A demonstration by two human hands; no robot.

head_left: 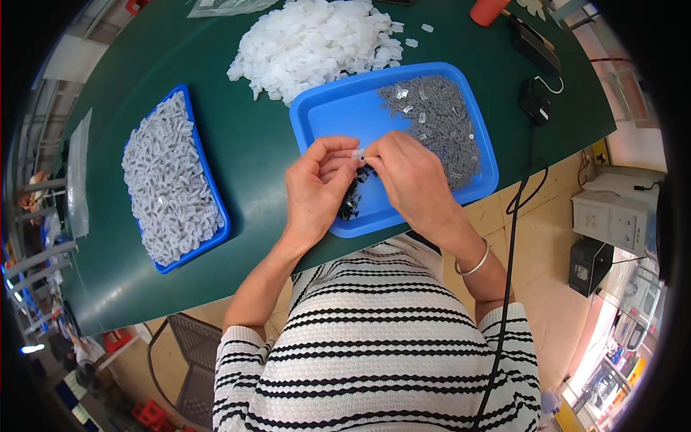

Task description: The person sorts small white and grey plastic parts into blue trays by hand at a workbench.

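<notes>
Both hands meet over the blue tray, fingertips almost touching. My left hand is closed, its thumb and fingers pinching a small whitish plastic piece. At the same piece, my right hand is closed in a pinch; a tiny dark spot shows by its fingertips, but what it holds is too small to make out. Small black parts lie in the tray beside and partly under my left hand. A heap of small grey plastic parts fills the tray's right side.
A large pile of white translucent plastic pieces lies beyond the tray on the green table. At left stands a second blue tray heaped with pale grey parts. A black adapter with a cable and a red container sit at right.
</notes>
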